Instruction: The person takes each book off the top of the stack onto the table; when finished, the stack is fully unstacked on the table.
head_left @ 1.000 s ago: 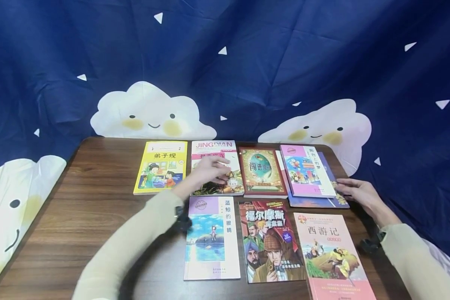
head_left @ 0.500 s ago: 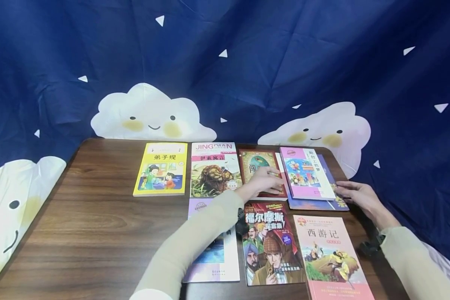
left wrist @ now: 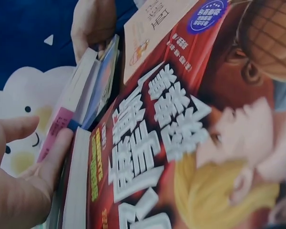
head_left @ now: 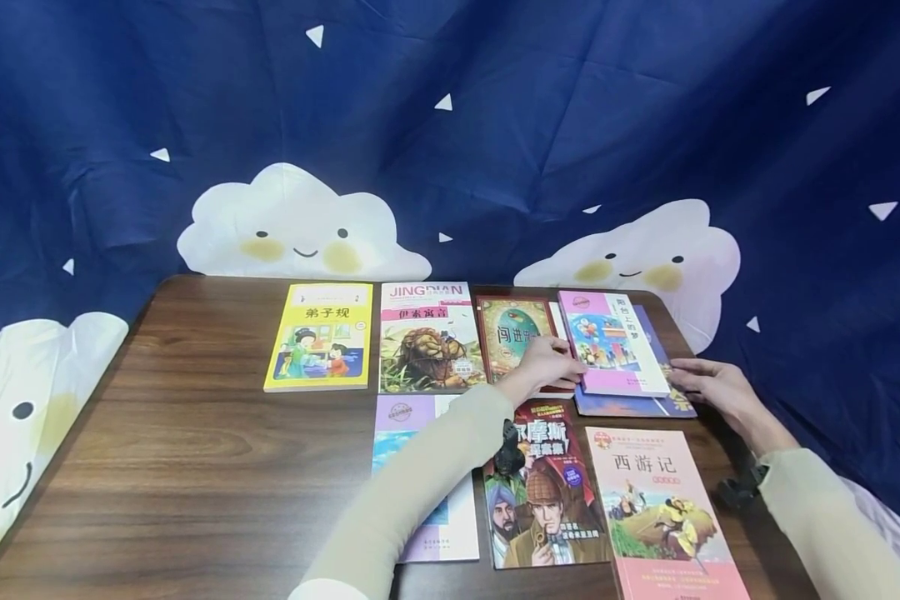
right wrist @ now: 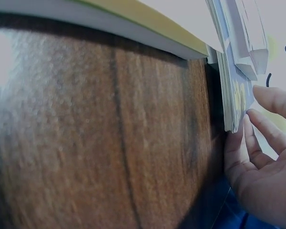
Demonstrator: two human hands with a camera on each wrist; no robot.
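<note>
In the head view my left hand [head_left: 543, 367] reaches over the dark red-bordered book [head_left: 504, 333], its fingertips at the left edge of the purple-and-white book [head_left: 607, 342]. The left wrist view shows the thumb against that book's lower corner and a finger standing apart above its cover. Underneath lies a larger blue book [head_left: 645, 406], mostly covered. Extended, slightly bent fingers of my right hand [head_left: 720, 400] touch the blue book's right edge near its lower corner. In the right wrist view those fingertips meet the blue book [right wrist: 238, 95] at its corner.
A yellow book [head_left: 322, 337] and a lion-covered book [head_left: 427, 342] lie in the back row. In front lie a blue-and-lilac book [head_left: 450, 525], partly behind my left sleeve, a detective comic book [head_left: 547, 500] and a pink book [head_left: 667, 508]. A blue curtain hangs behind the table [head_left: 195, 467].
My left hand has moved right from the lion-covered book, across the dark red one, to the purple-and-white book's edge. My right hand stays by the blue book.
</note>
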